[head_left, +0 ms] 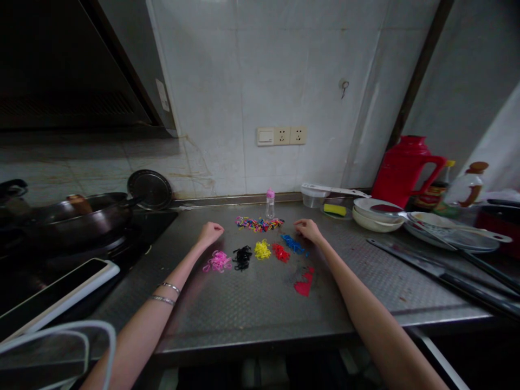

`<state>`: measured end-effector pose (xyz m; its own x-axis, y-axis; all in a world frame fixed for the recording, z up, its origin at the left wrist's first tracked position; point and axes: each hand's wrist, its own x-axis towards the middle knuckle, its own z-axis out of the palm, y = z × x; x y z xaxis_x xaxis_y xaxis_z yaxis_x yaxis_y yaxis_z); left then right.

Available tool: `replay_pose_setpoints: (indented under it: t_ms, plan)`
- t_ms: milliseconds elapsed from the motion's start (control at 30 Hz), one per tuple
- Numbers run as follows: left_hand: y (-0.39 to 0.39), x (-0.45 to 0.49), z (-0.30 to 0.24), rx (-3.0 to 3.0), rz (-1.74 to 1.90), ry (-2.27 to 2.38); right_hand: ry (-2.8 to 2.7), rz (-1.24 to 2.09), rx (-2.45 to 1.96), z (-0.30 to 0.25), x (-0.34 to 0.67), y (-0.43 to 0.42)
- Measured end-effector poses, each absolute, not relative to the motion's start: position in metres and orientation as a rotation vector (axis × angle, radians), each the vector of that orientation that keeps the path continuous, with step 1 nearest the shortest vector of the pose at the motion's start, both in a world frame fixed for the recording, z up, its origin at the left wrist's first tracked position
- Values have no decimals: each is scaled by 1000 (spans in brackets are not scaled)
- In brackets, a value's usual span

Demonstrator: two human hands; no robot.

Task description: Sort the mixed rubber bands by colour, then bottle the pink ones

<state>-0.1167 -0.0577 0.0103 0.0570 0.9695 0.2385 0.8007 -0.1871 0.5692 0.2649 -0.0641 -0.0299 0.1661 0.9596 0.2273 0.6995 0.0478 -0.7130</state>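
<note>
Small rubber bands lie sorted by colour on a steel counter: a pink pile, a black pile, a yellow pile, a red pile and a blue pile. A mixed heap of bands sits behind them, next to a small clear bottle with a pink cap. My left hand rests on the counter as a loose fist, left of the mixed heap. My right hand has its fingers curled, fingertips down just right of the heap and above the blue pile.
A dark wok and a round lid sit on the stove at left. A red thermos jug, stacked bowls, a plate and long utensils crowd the right. A red stain marks the counter.
</note>
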Motion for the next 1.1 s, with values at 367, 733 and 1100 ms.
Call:
replay_pose_setpoints:
  t_ms: [367, 733, 1100]
  plan:
    - [-45, -89, -2, 2165, 794, 1726, -1532, 596, -1641, -39, 271, -58]
    - [-19, -65, -9, 2309, 715, 1670, -1549, 623, -1620, -38, 272, -58]
    - [-17, -61, -12, 2260, 759, 1696, -1573, 617, -1649, -37, 271, -58]
